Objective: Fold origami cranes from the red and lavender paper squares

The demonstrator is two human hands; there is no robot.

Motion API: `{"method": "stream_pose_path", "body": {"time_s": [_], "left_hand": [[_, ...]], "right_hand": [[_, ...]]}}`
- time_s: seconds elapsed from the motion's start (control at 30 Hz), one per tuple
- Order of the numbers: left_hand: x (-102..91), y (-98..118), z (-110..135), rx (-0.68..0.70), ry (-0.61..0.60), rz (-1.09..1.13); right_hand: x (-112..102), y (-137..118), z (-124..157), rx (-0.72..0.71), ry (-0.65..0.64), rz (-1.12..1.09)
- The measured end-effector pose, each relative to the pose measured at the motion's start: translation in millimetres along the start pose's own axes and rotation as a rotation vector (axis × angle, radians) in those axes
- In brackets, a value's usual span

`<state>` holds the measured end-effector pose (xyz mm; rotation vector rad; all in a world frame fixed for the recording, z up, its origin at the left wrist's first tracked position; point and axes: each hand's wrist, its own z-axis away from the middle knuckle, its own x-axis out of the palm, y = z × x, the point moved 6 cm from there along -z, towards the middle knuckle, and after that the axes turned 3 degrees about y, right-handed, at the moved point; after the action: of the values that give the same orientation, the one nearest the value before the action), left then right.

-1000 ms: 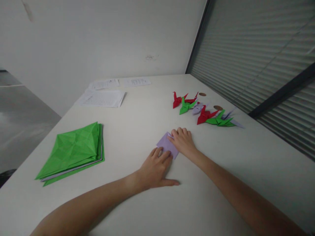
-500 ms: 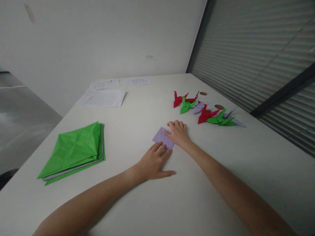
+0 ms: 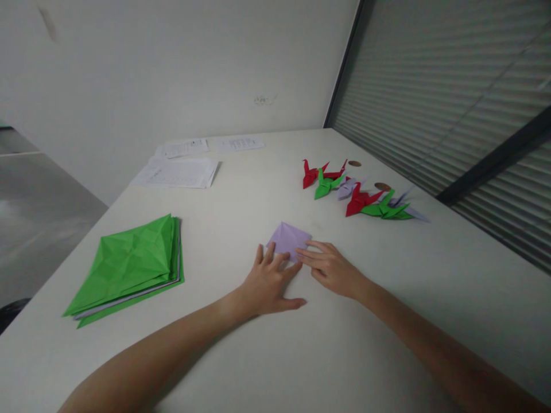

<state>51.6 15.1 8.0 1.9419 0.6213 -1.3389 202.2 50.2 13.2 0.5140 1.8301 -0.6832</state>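
Observation:
A small lilac piece of folded origami paper (image 3: 287, 236) lies flat on the white table, in front of me. My left hand (image 3: 270, 282) rests palm down with its fingers spread, and its fingertips touch the paper's near left edge. From the right, my right hand (image 3: 332, 267) reaches in with its fingers stretched out, the fingertips on the paper's near right edge. Neither hand grasps it. The paper's near corner is partly covered by fingers.
On the left sits a stack of creased green paper sheets (image 3: 133, 255). Several folded paper cranes in red, green and lilac, among them a red crane (image 3: 360, 201), stand at the right near the window blinds. Printed sheets (image 3: 178, 173) lie at the back left.
My right hand has moved from the lilac paper's far right side down to its near right edge, uncovering its top and right corner. My left hand stays in place, its fingers spread wider.

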Motion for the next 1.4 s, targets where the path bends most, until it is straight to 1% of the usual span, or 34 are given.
{"method": "stream_pose_path", "body": {"time_s": [0.07, 0.17, 0.27, 0.43, 0.53, 0.63, 0.67, 0.7, 0.77, 0.8, 0.83, 0.9, 0.97, 1.03, 1.13, 1.2, 1.27, 1.33, 1.4], "left_hand": [[0.5, -1, 0, -0.015, -0.02, 0.002], [-0.6, -2, 1, -0.027, -0.024, 0.01], [-2.2, -3, 2, -0.036, -0.025, 0.02], [-1.9, -4, 2, -0.066, -0.038, 0.02], [-0.3, -5, 2, -0.075, -0.042, 0.01], [0.4, -6, 2, -0.08, -0.04, 0.0], [0.4, -6, 2, -0.079, -0.041, 0.0], [0.5, -5, 2, -0.077, -0.041, 0.002], [0.4, -5, 3, -0.074, -0.04, 0.005], [0.6, -5, 3, -0.072, -0.042, 0.007], [0.8, -5, 3, -0.072, -0.041, 0.007], [1.3, -5, 3, -0.073, -0.038, 0.006], [1.6, -5, 4, -0.073, -0.031, 0.006], [1.4, -5, 4, -0.074, -0.023, 0.004], [0.6, -5, 4, -0.07, -0.019, 0.0], [-0.1, -4, 4, -0.064, -0.017, -0.006], [-0.4, -4, 4, -0.063, -0.011, -0.017], [0.0, -5, 4, -0.067, -0.004, -0.028], [1.0, -5, 4, -0.071, -0.001, -0.037]], "right_hand": [[2, 2, 4, 0.015, -0.029, 0.018], [-2, 9, 1, 0.017, -0.055, 0.033], [-7, 23, -3, 0.025, -0.064, 0.05], [-9, 54, -5, 0.084, -0.027, 0.113], [-10, 62, -7, 0.099, 0.046, 0.143], [-16, 56, -8, 0.131, 0.18, 0.158], [-17, 49, -8, 0.12, 0.212, 0.144], [-17, 41, -8, 0.082, 0.218, 0.114], [-10, 19, -7, -0.079, 0.134, 0.027], [-6, 13, -5, -0.127, 0.096, 0.003], [-5, 10, -3, -0.141, 0.083, -0.004], [-3, 17, 0, -0.095, 0.063, 0.023], [-3, 33, 2, -0.006, 0.078, 0.065], [-3, 47, 3, 0.048, 0.085, 0.1], [-3, 56, 2, 0.107, 0.116, 0.136], [-6, 53, 2, 0.14, 0.163, 0.139], [-9, 43, 2, 0.127, 0.196, 0.107], [-9, 27, 2, 0.05, 0.178, 0.035], [-8, 14, 3, -0.046, 0.122, -0.042]]}}
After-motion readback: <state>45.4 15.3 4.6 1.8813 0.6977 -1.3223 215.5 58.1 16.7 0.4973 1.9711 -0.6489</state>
